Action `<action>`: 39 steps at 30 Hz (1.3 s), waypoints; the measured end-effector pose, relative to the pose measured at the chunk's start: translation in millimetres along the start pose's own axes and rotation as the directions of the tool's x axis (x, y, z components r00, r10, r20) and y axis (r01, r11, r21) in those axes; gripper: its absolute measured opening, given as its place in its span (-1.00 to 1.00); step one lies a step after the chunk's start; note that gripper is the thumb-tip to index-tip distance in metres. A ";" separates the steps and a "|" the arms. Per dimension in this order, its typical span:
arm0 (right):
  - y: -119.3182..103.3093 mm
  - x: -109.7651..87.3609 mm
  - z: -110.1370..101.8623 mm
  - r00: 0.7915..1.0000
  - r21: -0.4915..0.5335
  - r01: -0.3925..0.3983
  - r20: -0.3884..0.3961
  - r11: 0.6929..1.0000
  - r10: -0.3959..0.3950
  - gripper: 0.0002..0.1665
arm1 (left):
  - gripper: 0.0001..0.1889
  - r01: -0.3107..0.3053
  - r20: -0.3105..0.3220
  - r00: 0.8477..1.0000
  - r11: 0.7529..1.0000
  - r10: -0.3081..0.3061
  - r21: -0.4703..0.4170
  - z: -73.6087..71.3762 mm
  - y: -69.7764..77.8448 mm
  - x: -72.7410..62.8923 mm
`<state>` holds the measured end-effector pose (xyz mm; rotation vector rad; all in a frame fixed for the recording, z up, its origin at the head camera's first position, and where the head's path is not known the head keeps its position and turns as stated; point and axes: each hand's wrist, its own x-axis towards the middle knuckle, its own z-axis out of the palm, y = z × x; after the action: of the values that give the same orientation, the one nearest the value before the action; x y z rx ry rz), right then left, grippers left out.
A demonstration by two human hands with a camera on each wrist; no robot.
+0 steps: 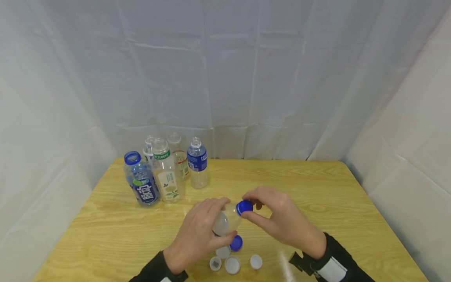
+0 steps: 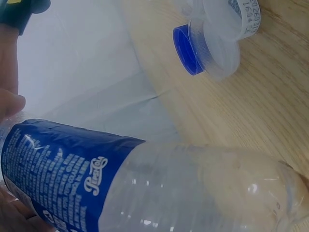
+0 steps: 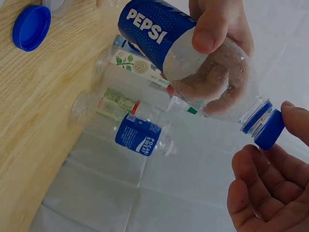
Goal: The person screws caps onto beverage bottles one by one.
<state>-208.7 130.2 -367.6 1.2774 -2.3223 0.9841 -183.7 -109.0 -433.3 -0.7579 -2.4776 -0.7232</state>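
Observation:
My left hand [image 1: 201, 221] grips a clear plastic Pepsi bottle [image 3: 157, 31] with a blue label, tilted with its mouth toward my right hand [image 1: 282, 215]. My right hand pinches a blue cap [image 3: 270, 129] between thumb and fingers at the bottle's mouth. Below that cap a blue ring [image 3: 257, 117] circles the neck, and clear thread shows between the two. In the left wrist view the bottle's blue label [image 2: 58, 169] and clear body fill the lower part. Just below the hands, a loose blue cap [image 1: 236, 243] lies on the table.
Several white caps [image 1: 232, 265] lie near the table's front edge. At the back left stand several uncapped bottles: a wide blue-rimmed one [image 1: 142, 186], a green-banded one [image 1: 168, 178] and a blue-labelled one [image 1: 198, 160] among them. White cloth [image 1: 229, 78] hangs behind the wooden table [image 1: 317, 188].

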 end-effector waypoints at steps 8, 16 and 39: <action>-0.2 0.1 -0.4 0.998 0.020 0.063 0.027 0.998 -0.064 -0.66 | -0.25 -0.009 -0.018 1.000 1.000 0.009 -0.003 1.1 -0.3 -0.1; 0.0 1.4 -2.0 0.992 0.033 0.109 0.063 0.994 -0.111 -0.62 | -0.24 -0.014 -0.021 1.000 1.000 0.014 0.010 0.7 0.1 -0.1; -0.1 2.2 -2.2 0.996 -0.170 0.068 0.061 0.983 -0.059 -0.72 | -0.28 -0.018 0.016 1.000 1.000 0.018 -0.023 1.1 2.5 1.6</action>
<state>-209.9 130.3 -364.7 1.3149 -2.3344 0.7186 -183.8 -105.9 -432.5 -0.7969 -2.4776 -0.7429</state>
